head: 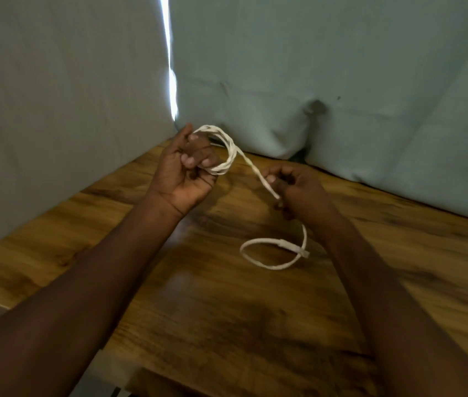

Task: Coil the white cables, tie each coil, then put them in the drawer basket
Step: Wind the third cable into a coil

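While one white cable is only partly coiled, the tying and the storing are judged not yet begun.

Nearest on the wooden worktop [204, 296], the loose tail [273, 253] of the white cable [251, 164] is seen lying in an open loop, its plug end crossing it. Above it, the strand is pinched in the curled grip of the right hand [296, 187]. Farther off, several finished turns are held looped round the curled fingers of the left hand [187, 173]. Behind, grey-green cloth [341, 67] is hung; no drawer basket, tie or second cable is shown.
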`<state>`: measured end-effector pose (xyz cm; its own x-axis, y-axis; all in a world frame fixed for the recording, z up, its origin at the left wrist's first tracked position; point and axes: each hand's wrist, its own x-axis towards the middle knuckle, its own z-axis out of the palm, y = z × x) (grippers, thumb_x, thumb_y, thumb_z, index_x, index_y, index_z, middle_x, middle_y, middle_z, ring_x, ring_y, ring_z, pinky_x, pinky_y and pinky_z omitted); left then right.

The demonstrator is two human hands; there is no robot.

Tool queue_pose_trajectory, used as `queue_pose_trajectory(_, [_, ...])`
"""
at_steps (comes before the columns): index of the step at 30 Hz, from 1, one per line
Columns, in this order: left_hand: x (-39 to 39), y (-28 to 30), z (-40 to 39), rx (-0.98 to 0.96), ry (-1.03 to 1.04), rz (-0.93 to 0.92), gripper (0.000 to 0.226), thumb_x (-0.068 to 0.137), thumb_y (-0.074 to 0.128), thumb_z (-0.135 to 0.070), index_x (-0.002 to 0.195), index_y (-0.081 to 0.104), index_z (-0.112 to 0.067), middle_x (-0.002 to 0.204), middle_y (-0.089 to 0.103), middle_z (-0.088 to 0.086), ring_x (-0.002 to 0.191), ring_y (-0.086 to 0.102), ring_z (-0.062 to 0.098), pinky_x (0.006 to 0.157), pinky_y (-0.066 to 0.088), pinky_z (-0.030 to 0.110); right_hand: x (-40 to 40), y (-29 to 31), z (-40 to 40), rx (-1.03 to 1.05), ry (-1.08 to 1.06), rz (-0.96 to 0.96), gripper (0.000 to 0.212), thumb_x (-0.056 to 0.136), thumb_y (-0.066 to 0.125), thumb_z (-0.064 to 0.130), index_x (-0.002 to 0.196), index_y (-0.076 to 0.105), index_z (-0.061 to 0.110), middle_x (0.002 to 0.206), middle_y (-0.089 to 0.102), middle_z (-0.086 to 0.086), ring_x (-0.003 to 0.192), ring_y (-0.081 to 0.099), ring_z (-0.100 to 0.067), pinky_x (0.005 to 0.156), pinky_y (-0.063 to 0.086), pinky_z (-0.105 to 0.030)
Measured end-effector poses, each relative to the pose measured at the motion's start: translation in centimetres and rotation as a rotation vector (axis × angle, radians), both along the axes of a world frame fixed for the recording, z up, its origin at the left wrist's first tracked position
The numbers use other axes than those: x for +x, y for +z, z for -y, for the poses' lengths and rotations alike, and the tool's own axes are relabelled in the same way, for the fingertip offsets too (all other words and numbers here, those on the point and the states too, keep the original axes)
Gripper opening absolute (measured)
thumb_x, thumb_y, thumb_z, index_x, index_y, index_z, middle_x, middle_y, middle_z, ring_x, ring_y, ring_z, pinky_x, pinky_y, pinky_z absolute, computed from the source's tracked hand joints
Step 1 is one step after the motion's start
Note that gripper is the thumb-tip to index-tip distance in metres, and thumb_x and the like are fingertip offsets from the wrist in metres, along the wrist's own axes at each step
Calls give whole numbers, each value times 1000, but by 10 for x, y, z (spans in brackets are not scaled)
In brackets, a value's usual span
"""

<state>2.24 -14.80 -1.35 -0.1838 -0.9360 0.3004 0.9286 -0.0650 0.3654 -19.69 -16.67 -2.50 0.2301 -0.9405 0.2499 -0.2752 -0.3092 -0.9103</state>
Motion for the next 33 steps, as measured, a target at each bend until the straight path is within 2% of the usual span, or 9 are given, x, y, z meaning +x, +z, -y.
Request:
queue_pose_trajectory(5, [-16,-5,2,153,311,180,41,111,40,-37,80,51,-13,54,59,3,54,69,18,56,59,29,24,-15,-8,-335,234,-573,15,99,67,23,100,77,12,89,74,-2,79,66,-14,70,51,-31])
queue_pose_trajectory(9, [-27,-5,-5,73,537,621,50,112,32,-44,88,51,-4,64,67,18,74,75,39,70,61,39,31,-15,-21,-137,373,-439,9,98,69,21,95,77,21,80,76,4,68,72,-11,62,59,-33])
queue_pose_trajectory(12, [-35,-12,-9,-31,660,1001,54,110,38,-47,77,53,-8,63,70,12,65,70,30,64,55,31,40,-6,-25,-115,411,-395,14,91,74,27,102,79,19,102,78,-14,92,75,-36,81,62,-54])
queue_pose_trajectory(14, [-32,-17,-6,-114,737,1170,55,111,39,-45,70,54,-11,55,63,-3,52,59,11,55,45,25,36,2,-25,-72,428,-338,13,93,76,18,103,78,9,89,79,-11,69,74,-25,62,62,-39])
queue_pose_trajectory(16, [-29,-22,-1,-199,760,1251,56,111,39,-44,73,53,-6,57,57,-3,53,53,11,56,40,29,28,10,-27,-20,420,-298,12,96,72,13,101,73,2,61,71,2,43,58,-9,40,46,-22])
queue_pose_trajectory(18, [-26,-26,-1,-251,767,1305,55,111,41,-43,73,51,-4,62,51,6,57,50,17,58,40,34,22,15,-28,79,422,-196,16,97,71,15,109,69,6,59,65,-4,38,50,-11,37,37,-21])
queue_pose_trajectory(24, [-32,-24,-9,-198,479,1266,47,110,42,-29,78,56,2,61,40,30,40,30,15,41,22,19,6,27,-29,329,517,103,21,98,51,15,93,72,12,70,58,-6,47,42,-11,44,28,-20])
queue_pose_trajectory(29, [-32,-23,-10,-158,178,1220,56,107,37,-54,87,55,-5,44,28,3,33,17,12,43,14,21,2,24,-26,478,673,470,34,97,47,33,107,68,8,72,45,-1,53,39,-10,47,24,-23])
queue_pose_trajectory(33, [-33,-16,-14,-141,-126,1065,64,98,30,-70,75,44,-12,42,21,-3,33,8,14,42,7,29,0,19,-10,418,526,701,19,104,52,26,99,65,14,64,38,7,47,34,-3,41,24,-17])
